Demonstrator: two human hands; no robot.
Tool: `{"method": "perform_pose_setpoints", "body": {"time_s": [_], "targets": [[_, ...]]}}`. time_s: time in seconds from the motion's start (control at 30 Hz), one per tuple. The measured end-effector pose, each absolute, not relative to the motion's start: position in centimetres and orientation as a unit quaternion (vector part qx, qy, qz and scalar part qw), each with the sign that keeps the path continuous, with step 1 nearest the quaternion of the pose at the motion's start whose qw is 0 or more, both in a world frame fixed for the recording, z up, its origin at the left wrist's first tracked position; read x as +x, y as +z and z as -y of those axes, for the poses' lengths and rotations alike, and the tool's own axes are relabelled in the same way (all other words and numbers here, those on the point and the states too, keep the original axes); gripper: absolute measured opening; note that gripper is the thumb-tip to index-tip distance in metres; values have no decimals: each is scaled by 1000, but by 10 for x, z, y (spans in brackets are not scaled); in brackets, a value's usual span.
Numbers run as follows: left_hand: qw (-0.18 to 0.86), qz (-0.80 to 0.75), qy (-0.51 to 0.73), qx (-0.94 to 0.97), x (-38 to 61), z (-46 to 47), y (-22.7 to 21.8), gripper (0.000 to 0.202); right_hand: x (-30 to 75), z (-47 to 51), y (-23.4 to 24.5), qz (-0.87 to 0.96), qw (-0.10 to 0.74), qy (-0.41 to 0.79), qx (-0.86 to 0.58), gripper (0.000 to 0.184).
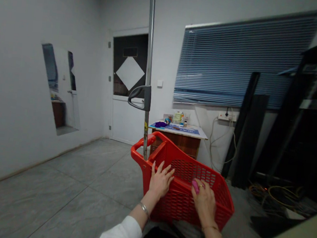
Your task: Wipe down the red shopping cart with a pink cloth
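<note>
A red plastic shopping basket (211, 184) with latticed walls stands on the floor in front of me. Its long metal pull handle (146, 95) rises upright from the far left corner and ends in a grey grip. My left hand (160, 180) rests on the basket's near rim with its fingers spread flat. My right hand (204, 200) sits on the same rim further right, with the fingers curled around a small pink object (195, 186). A bracelet is on the left wrist and a ring on the right hand.
A wooden desk (179, 136) with bottles and papers stands behind the basket under a blue window blind (236, 63). Dark panels (247, 131) and a black rack (309, 122) fill the right side, with cables on the floor. A white door (127, 90) is at the back left.
</note>
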State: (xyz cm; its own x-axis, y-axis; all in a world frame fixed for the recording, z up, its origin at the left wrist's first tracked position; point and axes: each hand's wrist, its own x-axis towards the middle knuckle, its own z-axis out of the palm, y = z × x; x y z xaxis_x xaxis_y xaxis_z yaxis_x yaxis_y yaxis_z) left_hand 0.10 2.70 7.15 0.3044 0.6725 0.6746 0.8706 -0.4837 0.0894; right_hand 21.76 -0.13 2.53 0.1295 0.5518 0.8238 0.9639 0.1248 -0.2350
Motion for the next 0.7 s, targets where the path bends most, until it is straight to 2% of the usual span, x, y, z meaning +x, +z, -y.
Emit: {"method": "perform_pose_setpoints", "body": {"time_s": [0.17, 0.47, 0.7], "targets": [[149, 484, -333, -795, 0, -27, 74, 37, 178, 1, 34, 654, 436, -229, -574, 39], [130, 481, -342, -797, 2, -23, 81, 37, 244, 17, 24, 611, 416, -263, -620, 37], [148, 483, -332, -797, 3, -22, 85, 37, 223, 11, 30, 577, 399, -277, -657, 49]]}}
